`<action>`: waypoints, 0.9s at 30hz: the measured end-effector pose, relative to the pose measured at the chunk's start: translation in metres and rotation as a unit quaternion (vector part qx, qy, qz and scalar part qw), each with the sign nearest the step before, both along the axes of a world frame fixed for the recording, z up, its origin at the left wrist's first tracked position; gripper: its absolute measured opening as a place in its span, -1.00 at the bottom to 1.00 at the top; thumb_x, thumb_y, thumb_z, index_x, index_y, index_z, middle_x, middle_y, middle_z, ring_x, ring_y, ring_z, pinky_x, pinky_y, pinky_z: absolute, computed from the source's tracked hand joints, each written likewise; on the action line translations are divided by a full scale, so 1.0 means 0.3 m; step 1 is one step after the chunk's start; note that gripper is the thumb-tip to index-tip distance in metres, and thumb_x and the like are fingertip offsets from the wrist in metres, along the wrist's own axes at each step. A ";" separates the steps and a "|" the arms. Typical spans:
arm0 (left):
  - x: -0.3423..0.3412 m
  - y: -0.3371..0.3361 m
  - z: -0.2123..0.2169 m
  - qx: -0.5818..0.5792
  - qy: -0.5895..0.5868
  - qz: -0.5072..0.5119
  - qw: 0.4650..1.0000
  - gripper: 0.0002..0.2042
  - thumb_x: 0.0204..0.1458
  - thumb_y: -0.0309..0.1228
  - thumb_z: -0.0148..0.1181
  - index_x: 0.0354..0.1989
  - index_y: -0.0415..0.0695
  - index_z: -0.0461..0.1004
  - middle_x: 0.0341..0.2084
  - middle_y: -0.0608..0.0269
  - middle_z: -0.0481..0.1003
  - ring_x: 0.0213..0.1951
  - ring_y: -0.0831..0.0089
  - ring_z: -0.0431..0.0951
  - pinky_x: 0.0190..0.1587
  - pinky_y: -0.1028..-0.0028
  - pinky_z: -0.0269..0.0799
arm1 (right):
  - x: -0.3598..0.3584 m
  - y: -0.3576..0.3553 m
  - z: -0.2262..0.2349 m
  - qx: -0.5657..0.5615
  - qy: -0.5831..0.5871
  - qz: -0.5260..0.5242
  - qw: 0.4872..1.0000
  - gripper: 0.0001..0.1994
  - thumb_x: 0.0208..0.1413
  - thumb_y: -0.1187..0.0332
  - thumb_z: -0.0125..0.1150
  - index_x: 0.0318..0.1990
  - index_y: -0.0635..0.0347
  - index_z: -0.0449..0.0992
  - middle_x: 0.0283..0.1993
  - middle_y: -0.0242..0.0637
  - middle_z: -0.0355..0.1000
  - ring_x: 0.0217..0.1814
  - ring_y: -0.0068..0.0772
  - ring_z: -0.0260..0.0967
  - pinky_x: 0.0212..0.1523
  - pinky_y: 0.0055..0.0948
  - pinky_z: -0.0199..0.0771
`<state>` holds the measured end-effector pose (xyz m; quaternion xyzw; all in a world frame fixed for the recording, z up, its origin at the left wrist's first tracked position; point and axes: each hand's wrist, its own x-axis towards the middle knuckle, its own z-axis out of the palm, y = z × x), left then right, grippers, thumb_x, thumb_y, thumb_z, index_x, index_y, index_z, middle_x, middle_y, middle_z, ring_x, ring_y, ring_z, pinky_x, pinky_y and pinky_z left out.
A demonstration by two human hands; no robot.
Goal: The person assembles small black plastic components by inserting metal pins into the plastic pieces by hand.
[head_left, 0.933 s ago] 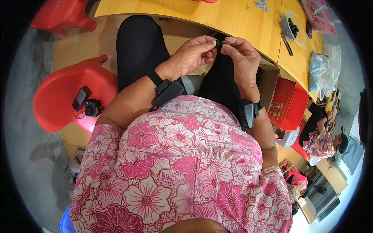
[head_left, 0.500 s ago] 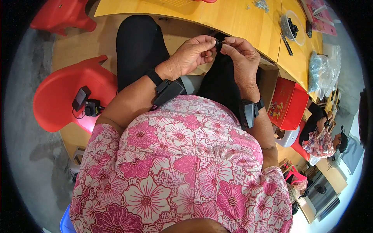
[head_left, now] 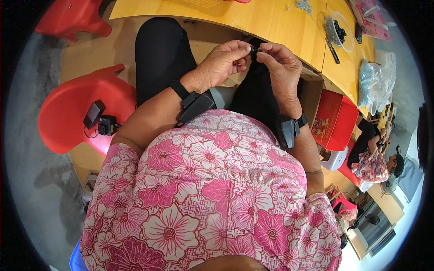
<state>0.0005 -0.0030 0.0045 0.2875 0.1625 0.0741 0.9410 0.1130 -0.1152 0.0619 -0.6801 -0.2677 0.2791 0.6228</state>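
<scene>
We judge the handling unfinished: the small, shiny black piece (head_left: 253, 51) is in the air near the yellow wooden counter (head_left: 280, 27), pinched in the left hand's (head_left: 224, 61) grip, while the right hand's (head_left: 284, 67) thumb and forefinger nearly meet at it, too small to tell if they grasp it. More black pieces (head_left: 342, 33) remain in the clear round plastic bowl (head_left: 350, 44). Since the earlier frame, both hands have barely moved.

Bright light glares off the red plastic chair (head_left: 70, 106), while fisheye distortion bows the yellow wooden table (head_left: 271, 22) within a black rim.
</scene>
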 end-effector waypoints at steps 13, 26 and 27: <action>0.002 -0.004 0.006 0.028 0.017 0.007 0.999 -0.85 0.13 -0.31 0.07 -0.21 -0.07 0.42 -0.42 0.46 0.38 -0.37 0.67 0.35 -0.24 0.60 0.36 | -0.005 0.003 -0.001 -0.004 -0.023 -0.004 1.000 -0.86 -0.08 0.62 0.23 -0.31 0.30 0.53 -0.37 -0.44 0.49 -0.36 -0.73 0.36 -0.28 -0.71 0.38; 0.003 -0.011 -0.012 0.011 0.017 0.030 0.999 -0.83 0.12 -0.33 0.07 -0.19 -0.12 0.43 -0.43 0.44 0.39 -0.38 0.65 0.36 -0.26 0.62 0.38 | -0.047 0.017 -0.031 0.069 0.027 -0.055 0.996 -0.85 -0.10 0.67 0.20 -0.32 0.33 0.51 -0.37 -0.35 0.48 -0.36 -0.60 0.40 -0.26 -0.62 0.43; 0.003 -0.010 -0.009 0.013 0.016 0.031 0.999 -0.83 0.12 -0.33 0.07 -0.19 -0.12 0.43 -0.43 0.43 0.39 -0.38 0.65 0.36 -0.26 0.62 0.38 | -0.044 0.018 -0.024 0.046 0.053 -0.054 0.996 -0.86 -0.09 0.67 0.20 -0.32 0.34 0.52 -0.37 -0.33 0.49 -0.36 -0.58 0.41 -0.27 -0.61 0.44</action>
